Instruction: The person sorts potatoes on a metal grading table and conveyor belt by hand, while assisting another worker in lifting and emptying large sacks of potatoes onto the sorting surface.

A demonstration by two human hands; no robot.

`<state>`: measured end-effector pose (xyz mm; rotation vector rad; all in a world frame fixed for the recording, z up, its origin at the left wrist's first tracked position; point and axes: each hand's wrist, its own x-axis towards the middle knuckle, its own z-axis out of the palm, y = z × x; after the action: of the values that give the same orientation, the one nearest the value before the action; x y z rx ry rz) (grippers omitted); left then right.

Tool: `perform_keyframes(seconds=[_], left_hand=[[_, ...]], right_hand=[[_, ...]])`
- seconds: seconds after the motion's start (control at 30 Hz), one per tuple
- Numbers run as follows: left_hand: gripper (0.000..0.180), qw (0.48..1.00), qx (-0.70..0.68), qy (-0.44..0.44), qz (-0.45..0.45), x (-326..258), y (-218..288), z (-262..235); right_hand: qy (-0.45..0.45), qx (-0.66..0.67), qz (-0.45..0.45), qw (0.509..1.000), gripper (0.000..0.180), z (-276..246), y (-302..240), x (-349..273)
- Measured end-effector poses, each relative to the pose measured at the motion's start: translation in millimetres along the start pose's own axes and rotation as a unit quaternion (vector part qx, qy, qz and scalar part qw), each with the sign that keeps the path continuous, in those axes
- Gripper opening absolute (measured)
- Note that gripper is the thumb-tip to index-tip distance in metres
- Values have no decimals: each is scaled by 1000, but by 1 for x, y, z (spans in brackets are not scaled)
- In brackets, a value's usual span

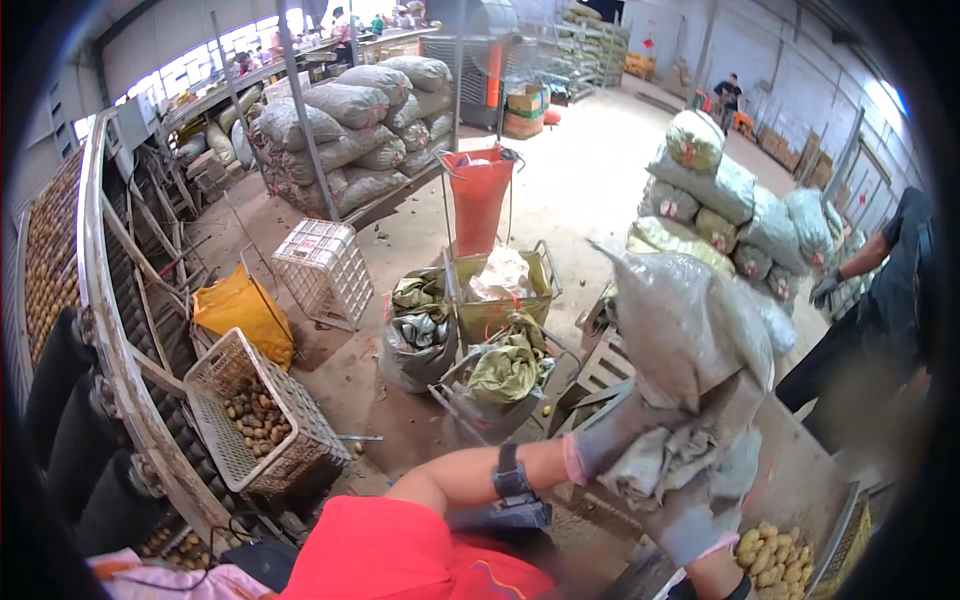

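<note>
A large grey woven sack (690, 320) is held up in front of me at the right, its pointed top reaching up and left and its lower edge bunched in folds. My left hand (612, 438), in a grey glove with a pink cuff, is closed on the bunched edge; its fingertips are partly hidden by the cloth. Lower down, my right hand (692, 535), gloved too, grips the sack's folds from below, fingers partly covered. Beside it, potatoes (772, 556) lie in a pile on a metal surface (800, 465).
Open sacks (418, 335) and a frame holding a red bag (478, 195) stand ahead. Left are a crate of potatoes (238, 415), an upturned white crate (322, 270), a yellow sack (245, 312) and a roller conveyor (100, 250). Full sacks (715, 185) are stacked behind. A co-worker (880, 290) stands right.
</note>
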<state>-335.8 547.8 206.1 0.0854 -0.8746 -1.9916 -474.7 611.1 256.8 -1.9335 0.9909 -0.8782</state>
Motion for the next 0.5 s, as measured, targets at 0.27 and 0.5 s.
perform_keyframes(seconds=[0.27, 0.5], left_hand=[[51, 547, 813, 83, 182, -58, 176, -149], [41, 828, 503, 244, -41, -82, 125, -309]], right_hand=[[45, -368, -1, 929, 66, -21, -42, -2], [137, -468, 316, 814, 42, -14, -25, -122]])
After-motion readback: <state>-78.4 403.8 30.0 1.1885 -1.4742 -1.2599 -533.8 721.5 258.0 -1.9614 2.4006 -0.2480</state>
